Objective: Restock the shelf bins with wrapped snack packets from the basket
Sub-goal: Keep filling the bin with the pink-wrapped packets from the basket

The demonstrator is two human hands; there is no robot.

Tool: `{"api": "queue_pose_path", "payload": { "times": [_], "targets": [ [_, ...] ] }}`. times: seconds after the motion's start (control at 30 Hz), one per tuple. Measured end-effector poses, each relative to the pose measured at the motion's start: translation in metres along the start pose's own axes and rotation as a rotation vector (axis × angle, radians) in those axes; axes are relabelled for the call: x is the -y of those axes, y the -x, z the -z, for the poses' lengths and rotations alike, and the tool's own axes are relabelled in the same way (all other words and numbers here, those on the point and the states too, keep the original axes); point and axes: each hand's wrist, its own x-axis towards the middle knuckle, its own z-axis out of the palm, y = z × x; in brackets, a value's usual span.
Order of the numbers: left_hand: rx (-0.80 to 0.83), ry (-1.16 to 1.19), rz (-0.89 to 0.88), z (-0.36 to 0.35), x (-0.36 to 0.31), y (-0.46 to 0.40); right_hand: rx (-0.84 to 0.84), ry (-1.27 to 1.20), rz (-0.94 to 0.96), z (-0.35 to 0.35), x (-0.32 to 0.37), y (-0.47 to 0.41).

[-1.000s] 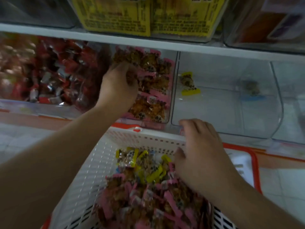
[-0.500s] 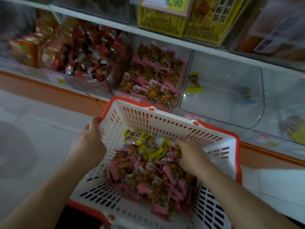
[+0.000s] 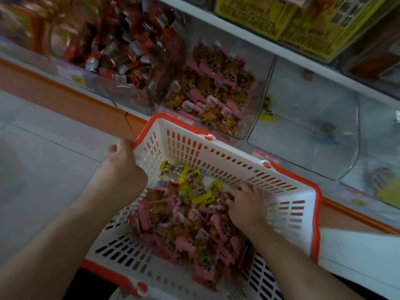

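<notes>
Shop shelving fills the view ahead of me, a low shelf lined with clear bins above an orange base strip. Left hand is curled round the orange rim at the near-left corner of the basket, steadying it below the shelf's front edge. Right hand is down inside, fingers bent into the heap of snack packets; it's blurred, so I cannot tell whether it pinches one yet. Pink-banded packets make up most of the pile, with yellow-banded packets at the far end, just beside my fingers. So I judge we're at the gathering step. Up on the shelf, the pink bin is well filled, while the clear bin to its right holds just a lone yellow packet. Next move, as I read it: close on a yellow handful, lift clear of the basket wall, carry it over that bin's front lip.
</notes>
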Motion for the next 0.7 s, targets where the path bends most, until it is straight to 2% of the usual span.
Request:
{"api": "queue_pose_path", "payload": {
  "times": [0.07,0.13,0.17,0.27,0.33,0.47,0.53,0.57,0.63,0.7],
  "targets": [
    [-0.117,-0.031,-0.055,0.002,-0.002,0.000,0.023,-0.183,-0.024,0.015,0.010,-0.002],
    [-0.238,-0.025,-0.208,0.004,-0.009,0.006,0.148,-0.527,-0.092,0.050,0.027,0.004],
    [-0.245,0.015,-0.277,0.004,-0.014,0.009,0.201,-0.702,-0.110,0.070,0.034,0.010],
    [-0.038,0.133,-0.293,-0.005,-0.030,0.016,0.295,-1.111,-0.020,0.128,0.054,0.037],
    [0.110,0.251,-0.254,-0.009,-0.040,0.021,0.233,-1.218,0.017,0.150,0.058,0.051],
    [0.329,0.637,-0.038,-0.008,-0.059,0.025,-0.055,-1.173,0.113,0.163,0.067,0.062],
    [0.526,0.864,0.082,-0.007,-0.066,0.023,-0.182,-1.027,0.234,0.165,0.073,0.058],
    [0.583,0.942,0.086,-0.008,-0.068,0.021,-0.226,-0.894,0.332,0.167,0.075,0.055],
    [0.557,1.013,0.009,-0.011,-0.068,0.014,-0.203,-0.710,0.498,0.166,0.073,0.049],
    [0.432,0.989,-0.058,-0.014,-0.066,0.006,-0.114,-0.762,0.507,0.170,0.069,0.046]
  ]
}}
